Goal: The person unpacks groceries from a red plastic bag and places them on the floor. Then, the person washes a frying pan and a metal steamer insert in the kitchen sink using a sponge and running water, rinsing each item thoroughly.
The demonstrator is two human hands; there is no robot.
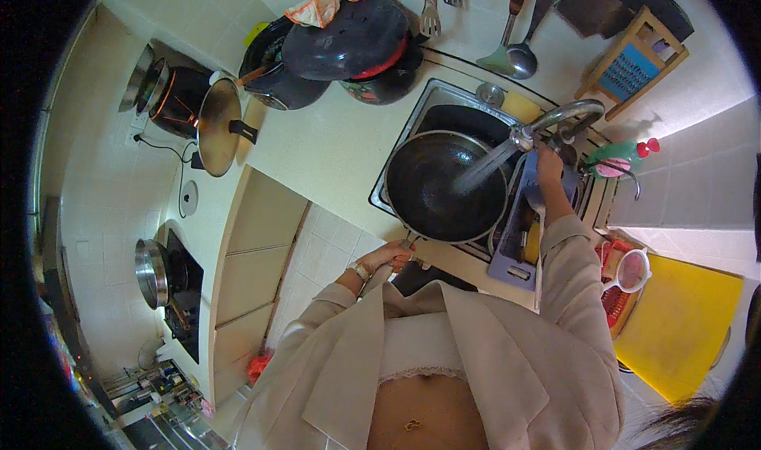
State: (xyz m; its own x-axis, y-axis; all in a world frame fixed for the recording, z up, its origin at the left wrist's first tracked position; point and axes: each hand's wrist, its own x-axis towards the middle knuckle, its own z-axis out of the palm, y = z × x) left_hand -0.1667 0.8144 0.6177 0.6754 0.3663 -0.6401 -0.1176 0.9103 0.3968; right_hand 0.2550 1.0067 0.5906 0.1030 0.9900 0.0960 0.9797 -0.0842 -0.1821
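Observation:
My left hand [390, 256] is closed around the handle of a dark wok [440, 194], which rests over the stainless steel sink [395, 152]. Water runs from the chrome faucet [559, 120] into the wok. Just behind the spout, my right hand [549, 163] is at the base of the faucet; its fingers are partly hidden, so their grip is unclear. Beneath my right forearm lies a grey-blue plastic tray [511, 265] with utensils in it. A second dark pan [458, 117] is partly covered by the wok.
Stacked dark pots with a lid [351, 39] stand at the back left. Beyond the faucet are a yellow sponge [521, 106] and a green bottle [612, 152]. A yellow cutting board [684, 325] is at the right. Spatulas and a ladle [522, 61] hang on the wall.

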